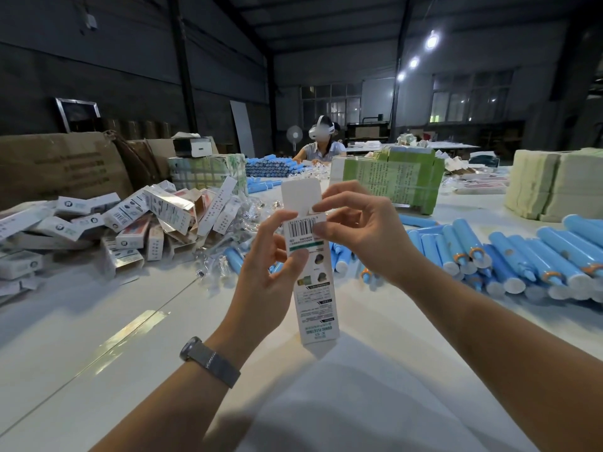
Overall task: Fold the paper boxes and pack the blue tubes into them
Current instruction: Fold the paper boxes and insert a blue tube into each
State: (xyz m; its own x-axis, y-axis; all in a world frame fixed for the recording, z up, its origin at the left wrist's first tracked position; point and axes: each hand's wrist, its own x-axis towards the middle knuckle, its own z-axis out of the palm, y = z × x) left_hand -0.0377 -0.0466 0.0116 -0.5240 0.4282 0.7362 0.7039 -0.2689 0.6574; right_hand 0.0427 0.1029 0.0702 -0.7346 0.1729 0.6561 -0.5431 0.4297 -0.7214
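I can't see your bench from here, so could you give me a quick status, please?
Left hand grips paper box mid-body. Right hand pinches its top, end flap still open. Blue tubes loose on table, nothing blocking.

- A single view is provided, taken from a wide-angle camera worn on the person's head.
- The view is directed forward and slightly down across a white table (98, 321).
- The left hand (264, 282) and right hand (362, 233) are seen very near, just below centre, with both forearms entering from the bottom edge.
- A paper box (310, 256) is framed upright between the hands, at the middle.
- The far hall, ceiling and lamps are taken in at the top.
- Straight lines are bowed toward the edges by the lens.
- No second view is given, so no overlap is recorded.
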